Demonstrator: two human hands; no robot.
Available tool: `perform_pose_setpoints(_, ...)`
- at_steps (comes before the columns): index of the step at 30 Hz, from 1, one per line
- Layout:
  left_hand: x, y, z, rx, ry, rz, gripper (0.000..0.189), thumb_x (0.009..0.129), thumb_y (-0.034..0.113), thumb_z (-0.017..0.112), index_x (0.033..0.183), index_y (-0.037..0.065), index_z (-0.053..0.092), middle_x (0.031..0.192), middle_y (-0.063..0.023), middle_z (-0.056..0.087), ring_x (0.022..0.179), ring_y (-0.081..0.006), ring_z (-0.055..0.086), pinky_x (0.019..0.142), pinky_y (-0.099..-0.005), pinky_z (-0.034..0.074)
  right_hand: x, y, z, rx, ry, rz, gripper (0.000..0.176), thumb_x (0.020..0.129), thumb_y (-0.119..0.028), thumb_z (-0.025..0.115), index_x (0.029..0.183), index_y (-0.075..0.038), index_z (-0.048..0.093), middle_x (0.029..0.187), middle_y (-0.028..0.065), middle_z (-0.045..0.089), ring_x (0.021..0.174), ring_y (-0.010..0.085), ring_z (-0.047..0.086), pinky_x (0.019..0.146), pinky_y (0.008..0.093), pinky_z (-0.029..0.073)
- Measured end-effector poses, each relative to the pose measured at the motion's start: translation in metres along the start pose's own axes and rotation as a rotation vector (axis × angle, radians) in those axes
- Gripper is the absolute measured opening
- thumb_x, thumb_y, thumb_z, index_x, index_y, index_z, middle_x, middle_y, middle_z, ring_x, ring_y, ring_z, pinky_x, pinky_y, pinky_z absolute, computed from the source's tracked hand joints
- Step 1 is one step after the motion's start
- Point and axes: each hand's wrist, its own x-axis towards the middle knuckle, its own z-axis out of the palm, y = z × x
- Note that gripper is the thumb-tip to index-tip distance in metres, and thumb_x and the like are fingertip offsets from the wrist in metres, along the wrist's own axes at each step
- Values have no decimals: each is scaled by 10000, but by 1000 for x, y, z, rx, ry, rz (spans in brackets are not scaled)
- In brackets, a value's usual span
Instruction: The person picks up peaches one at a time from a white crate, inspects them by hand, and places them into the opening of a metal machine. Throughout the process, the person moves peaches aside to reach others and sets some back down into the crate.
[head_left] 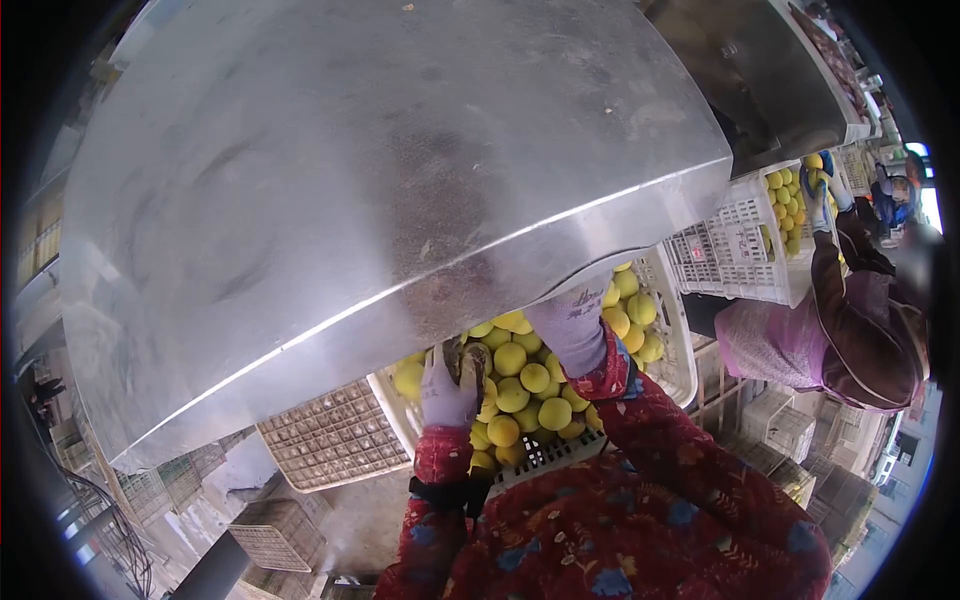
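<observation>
Yellow-green round fruits (512, 395) fill a white plastic crate (677, 345) below the edge of a large metal surface (400, 150). My left hand (450, 388), in a pale glove with dark, dirty fingers, is at the left part of the crate, among the fruits. Its fingers are bent, and what they hold, if anything, is not clear. My right hand (572, 318), in a pale glove with printing on the cuff, reaches over the fruits. The metal edge hides its fingers. Both sleeves are red with a flower pattern.
On the right, a person (870, 340) with blue gloves handles fruits at another white crate (735, 245). An upturned or tilted crate (335, 435) lies left of mine. More crates (275, 535) stand at the lower left and lower right. A metal chute (760, 80) is at the top right.
</observation>
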Motion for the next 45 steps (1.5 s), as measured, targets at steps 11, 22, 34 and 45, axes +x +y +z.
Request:
perform_pose_setpoints(11, 27, -16, 34, 823, 13, -221, 825, 781, 412, 757, 1424, 54, 386, 1331, -235, 484, 1124, -403, 535, 960, -512, 439, -81, 4, 19, -35, -651, 110, 602, 783, -374, 765, 1214, -36, 518, 1142, 166, 589, 1010, 328, 612, 816, 434, 505)
perform_pose_setpoints(22, -34, 11, -15, -778, -73, -40, 633, 841, 9, 695, 1398, -30, 397, 1311, -148, 540, 1189, -227, 569, 1001, -348, 496, -96, -19, -37, 927, -419, 510, 769, 719, -134, 857, 1348, -32, 427, 1278, 149, 560, 1152, 242, 600, 945, 356, 506)
perform_pose_setpoints(34, -42, 72, -35, -994, -62, 62, 766, 749, 28, 807, 1395, 0, 397, 1274, -130, 544, 1184, -255, 568, 982, -368, 510, -40, -45, -79, 416, -108, 259, 767, 641, -175, 921, 1246, -13, 477, 1160, 168, 615, 1036, 289, 644, 876, 389, 534)
perform_pose_setpoints(45, -52, 75, -14, -986, 105, 28, 815, 697, 60, 884, 1369, 7, 426, 1264, -130, 559, 1146, -249, 591, 963, -363, 527, -26, -3, -24, 406, -70, 178, 695, 658, -190, 908, 1163, -11, 465, 1018, 137, 593, 825, 258, 631, 699, 349, 536)
